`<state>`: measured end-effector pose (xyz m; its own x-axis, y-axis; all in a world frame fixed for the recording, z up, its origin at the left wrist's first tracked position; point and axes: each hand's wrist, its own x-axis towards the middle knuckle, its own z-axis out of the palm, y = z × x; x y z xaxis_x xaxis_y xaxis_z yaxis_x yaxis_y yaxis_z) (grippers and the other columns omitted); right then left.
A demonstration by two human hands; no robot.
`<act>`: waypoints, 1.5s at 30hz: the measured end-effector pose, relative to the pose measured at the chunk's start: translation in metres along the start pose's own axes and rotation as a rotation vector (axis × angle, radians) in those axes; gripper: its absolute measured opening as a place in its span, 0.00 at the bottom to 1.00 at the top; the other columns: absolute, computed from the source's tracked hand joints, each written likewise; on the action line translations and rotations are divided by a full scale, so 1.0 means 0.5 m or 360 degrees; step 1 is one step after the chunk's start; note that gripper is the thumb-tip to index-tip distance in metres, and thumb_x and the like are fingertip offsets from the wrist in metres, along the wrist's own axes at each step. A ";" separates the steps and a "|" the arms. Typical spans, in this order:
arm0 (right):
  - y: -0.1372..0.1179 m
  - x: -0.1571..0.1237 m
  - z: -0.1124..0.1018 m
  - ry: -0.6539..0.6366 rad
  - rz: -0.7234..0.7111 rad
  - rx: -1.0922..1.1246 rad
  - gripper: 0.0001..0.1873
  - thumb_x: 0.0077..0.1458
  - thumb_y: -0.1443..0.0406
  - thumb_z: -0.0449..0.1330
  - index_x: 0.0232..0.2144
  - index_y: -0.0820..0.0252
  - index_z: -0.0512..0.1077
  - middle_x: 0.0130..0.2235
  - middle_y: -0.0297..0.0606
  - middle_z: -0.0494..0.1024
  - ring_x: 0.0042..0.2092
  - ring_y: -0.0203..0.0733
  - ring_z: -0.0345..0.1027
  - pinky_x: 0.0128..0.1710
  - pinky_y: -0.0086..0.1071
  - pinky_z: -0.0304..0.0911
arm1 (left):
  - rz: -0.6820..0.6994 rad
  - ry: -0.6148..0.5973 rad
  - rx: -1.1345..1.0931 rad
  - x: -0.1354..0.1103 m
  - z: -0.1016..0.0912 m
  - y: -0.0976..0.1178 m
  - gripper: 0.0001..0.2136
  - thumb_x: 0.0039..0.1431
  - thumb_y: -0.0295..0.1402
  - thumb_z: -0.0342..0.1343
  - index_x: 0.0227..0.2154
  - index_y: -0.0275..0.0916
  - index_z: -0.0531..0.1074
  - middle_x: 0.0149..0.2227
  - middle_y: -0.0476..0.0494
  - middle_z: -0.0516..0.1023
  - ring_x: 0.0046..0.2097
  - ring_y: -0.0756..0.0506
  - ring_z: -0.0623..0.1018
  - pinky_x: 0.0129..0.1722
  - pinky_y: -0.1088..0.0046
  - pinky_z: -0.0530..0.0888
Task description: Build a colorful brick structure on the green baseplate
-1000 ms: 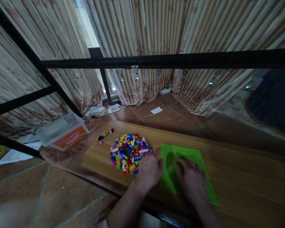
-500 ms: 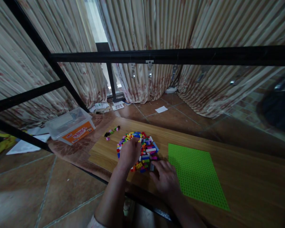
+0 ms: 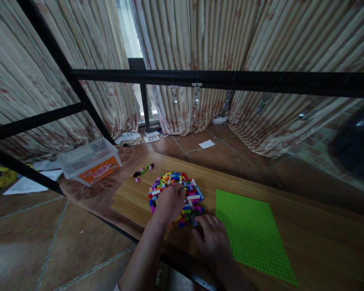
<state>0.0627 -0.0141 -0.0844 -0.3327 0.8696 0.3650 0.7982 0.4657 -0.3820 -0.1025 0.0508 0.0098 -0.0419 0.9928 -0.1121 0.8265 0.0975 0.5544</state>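
Observation:
A heap of small toy building bricks (image 3: 194,197) in many colours lies on the wooden board. My left hand (image 3: 170,203) reaches over the middle of the heap, its fingers curled down and pressed together; whatever they hold is hidden. Beside the near right edge of the heap, my right hand (image 3: 213,235) has thumb and fingers closed around a grey brick (image 3: 194,220). Just right of that hand lies a flat, studded green baseplate (image 3: 251,230).
The wooden board (image 3: 130,194) carries a short row of small black, green and pink pieces (image 3: 144,170) at its far left. A clear plastic box (image 3: 89,161) with an orange label stands beyond. A black metal rail (image 3: 212,76) crosses in front of the curtains (image 3: 182,109).
My left hand has shifted slightly right and nearer across the heap. The right hand stays beside the heap with the grey brick, which is now tilted. The view has also shifted slightly.

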 end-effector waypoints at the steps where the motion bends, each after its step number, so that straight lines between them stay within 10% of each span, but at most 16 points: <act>1: 0.003 -0.001 0.003 0.0008 -0.0010 -0.0007 0.08 0.57 0.63 0.54 0.39 0.57 0.70 0.36 0.38 0.74 0.39 0.46 0.64 0.39 0.38 0.55 | 0.0001 -0.0006 0.0002 -0.001 0.000 0.002 0.12 0.62 0.35 0.46 0.35 0.40 0.75 0.31 0.45 0.78 0.32 0.47 0.74 0.31 0.75 0.64; 17: -0.006 0.014 -0.012 0.0117 0.0263 0.0252 0.11 0.58 0.68 0.50 0.42 0.57 0.69 0.37 0.40 0.76 0.41 0.45 0.68 0.42 0.37 0.62 | 0.0289 0.0077 0.0272 -0.007 0.072 0.017 0.14 0.55 0.25 0.51 0.44 0.38 0.72 0.45 0.39 0.75 0.47 0.44 0.74 0.49 0.70 0.68; 30: 0.198 0.002 -0.131 0.0269 0.0896 0.0130 0.16 0.56 0.62 0.50 0.42 0.61 0.72 0.42 0.45 0.76 0.43 0.48 0.71 0.47 0.44 0.65 | 0.0236 0.0075 0.0256 -0.012 0.063 0.029 0.09 0.62 0.28 0.45 0.38 0.37 0.71 0.42 0.38 0.76 0.43 0.43 0.76 0.43 0.70 0.69; 45: 0.240 -0.002 -0.139 0.0005 0.0550 -0.0039 0.14 0.57 0.67 0.52 0.42 0.56 0.75 0.42 0.39 0.76 0.47 0.45 0.66 0.49 0.41 0.61 | 0.0379 -0.0499 -0.0802 -0.032 0.107 0.075 0.11 0.62 0.31 0.43 0.32 0.38 0.70 0.30 0.48 0.72 0.33 0.49 0.71 0.33 0.75 0.67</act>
<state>0.1937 0.0297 -0.0719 -0.0393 0.9747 0.2202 0.8752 0.1399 -0.4631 -0.0408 0.0350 -0.0117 0.3397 0.9313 -0.1316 0.4240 -0.0268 0.9052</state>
